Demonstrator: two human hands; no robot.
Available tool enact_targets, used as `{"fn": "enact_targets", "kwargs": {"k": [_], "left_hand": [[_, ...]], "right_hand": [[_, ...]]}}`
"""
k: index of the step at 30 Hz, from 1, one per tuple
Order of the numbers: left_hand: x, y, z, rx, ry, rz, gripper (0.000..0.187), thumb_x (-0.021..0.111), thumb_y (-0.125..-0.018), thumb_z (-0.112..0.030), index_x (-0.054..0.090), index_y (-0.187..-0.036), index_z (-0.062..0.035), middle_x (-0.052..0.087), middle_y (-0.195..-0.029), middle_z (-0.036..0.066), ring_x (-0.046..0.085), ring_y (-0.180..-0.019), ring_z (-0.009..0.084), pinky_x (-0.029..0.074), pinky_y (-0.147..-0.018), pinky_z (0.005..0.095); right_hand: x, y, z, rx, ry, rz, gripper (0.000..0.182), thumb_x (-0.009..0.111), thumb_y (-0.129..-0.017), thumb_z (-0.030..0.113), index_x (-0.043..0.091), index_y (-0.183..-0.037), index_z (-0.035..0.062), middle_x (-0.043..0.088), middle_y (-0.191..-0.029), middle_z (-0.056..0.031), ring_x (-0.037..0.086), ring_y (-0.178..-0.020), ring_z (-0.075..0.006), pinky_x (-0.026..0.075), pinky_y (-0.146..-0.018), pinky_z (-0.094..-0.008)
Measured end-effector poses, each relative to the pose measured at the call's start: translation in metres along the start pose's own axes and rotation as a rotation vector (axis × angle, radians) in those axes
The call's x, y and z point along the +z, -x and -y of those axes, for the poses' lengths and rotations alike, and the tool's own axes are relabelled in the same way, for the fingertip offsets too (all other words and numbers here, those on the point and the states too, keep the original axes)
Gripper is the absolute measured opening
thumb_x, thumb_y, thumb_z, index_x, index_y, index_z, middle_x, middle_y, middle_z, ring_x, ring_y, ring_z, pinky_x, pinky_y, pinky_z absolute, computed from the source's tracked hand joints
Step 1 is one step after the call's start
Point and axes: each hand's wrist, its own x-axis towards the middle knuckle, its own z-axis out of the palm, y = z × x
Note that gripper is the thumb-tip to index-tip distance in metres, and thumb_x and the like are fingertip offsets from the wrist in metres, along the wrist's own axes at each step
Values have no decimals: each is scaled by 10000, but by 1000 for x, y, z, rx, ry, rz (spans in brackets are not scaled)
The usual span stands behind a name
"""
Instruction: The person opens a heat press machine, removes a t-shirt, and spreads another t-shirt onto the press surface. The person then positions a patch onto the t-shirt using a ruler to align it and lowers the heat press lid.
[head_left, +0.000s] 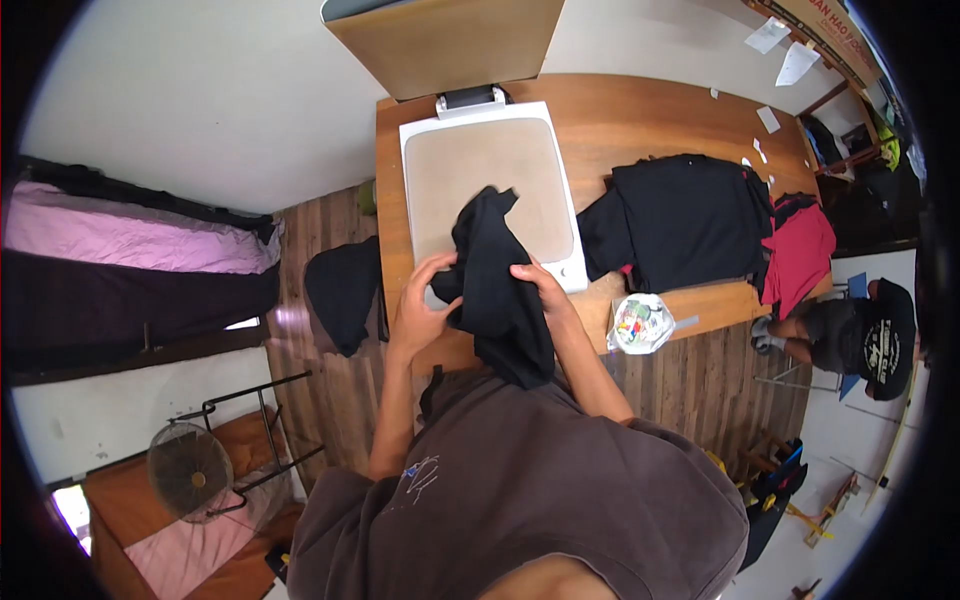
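Observation:
A bunched piece of black cloth (492,270), seemingly a garment, is held up between my hands in front of my chest. My left hand (428,305) grips its left side with bent fingers and thumb. On the opposite edge, my right hand (543,288) is closed on the cloth, thumb on top and fingers partly hidden behind it. Beyond the hands lies the beige pad of a white press (480,165), partly covered from view by the cloth. Its large upper plate (455,45) stands raised at the back.
Right of the press, black folded garments (695,225) lie stacked beside red cloth (800,250). A white bag (641,323) hangs at the table (620,110) edge. Black cloth (342,295) drapes at left. A fan (190,472) stands lower left; another person (865,340) is far right.

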Motion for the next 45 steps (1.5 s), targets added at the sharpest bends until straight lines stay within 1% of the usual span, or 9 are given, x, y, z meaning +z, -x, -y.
{"fn": "enact_targets", "kwargs": {"k": [5, 7, 11, 17, 22, 31, 40, 43, 45], "left_hand": [[5, -35, -45, -98, -70, 21, 213, 900, -806, -54, 758, -951, 8, 758, -942, 85, 673, -794, 165, 510, -733, 288], [11, -41, -50, 16, -61, -44, 239, 920, -776, -51, 760, -946, 3, 751, -935, 85, 644, -755, 156, 485, -698, 286], [11, -50, -91, -161, -39, -2, 499, 989, -705, -102, 755, -1143, -52, 566, -761, 21, 488, -650, 112, 416, -621, 277], [32, -19, -50, 7, -173, 262, 226, 803, -936, -158, 739, -1011, 45, 658, -783, 121, 596, -675, 171, 471, -650, 315], [10, -2, -58, -220, -100, 97, 154, 718, -971, -98, 724, -962, 55, 705, -904, 144, 661, -788, 249, 521, -757, 339], [-39, -27, -65, 129, -259, -441, 273, 618, -1028, -63, 772, -1247, -10, 657, -1431, 156, 659, -1218, 295, 523, -1072, 405], [-66, -51, -116, 564, -69, -494, 394, 711, -1044, -349, 625, -892, 4, 676, -718, 123, 704, -733, 251, 608, -757, 446], [-88, -41, -117, 541, 16, -616, 465, 716, -1029, -413, 571, -884, 4, 493, -692, 42, 522, -595, 171, 473, -534, 316], [-116, -15, -116, 396, -35, -487, 522, 733, -1007, -490, 680, -866, 10, 673, -716, 77, 620, -631, 172, 507, -623, 308]], "right_hand": [[-21, 12, 51, -396, 80, 128, 690, 750, -976, 333, 501, -1481, -66, 699, -1309, -176, 714, -1165, -247, 565, -1056, -373], [-3, 28, 73, -501, 248, 69, 421, 788, -958, 334, 683, -1156, -23, 740, -1120, -90, 701, -1010, -144, 556, -915, -279], [-18, 35, 83, -729, 572, -168, 328, 746, -883, 9, 446, -824, 125, 363, -824, 57, 396, -794, -55, 327, -720, -241], [-28, 53, 99, -837, 6, -492, 689, 567, -858, -74, 457, -1531, 27, 646, -1304, -81, 646, -1182, -217, 521, -1105, -383], [-88, 100, 131, -600, -211, -509, 357, 698, -971, 189, 676, -1258, -23, 746, -1230, -148, 745, -1088, -282, 598, -1014, -418], [-87, 117, 164, -853, 348, -880, 165, 723, -935, 30, 660, -1072, 97, 656, -940, 30, 637, -790, -121, 530, -742, -285], [-44, 96, 189, -1297, 759, -946, 177, 605, -1089, 122, 663, -971, 4, 696, -984, -64, 690, -956, -169, 523, -956, -327], [-35, 110, 196, -1208, 376, -760, 269, 553, -1122, 162, 568, -876, 55, 705, -894, -90, 722, -832, -201, 578, -792, -310], [-57, 129, 202, -1229, 465, -747, 271, 574, -1117, 182, 520, -859, 123, 580, -759, -15, 543, -632, -101, 510, -609, -282]]}}
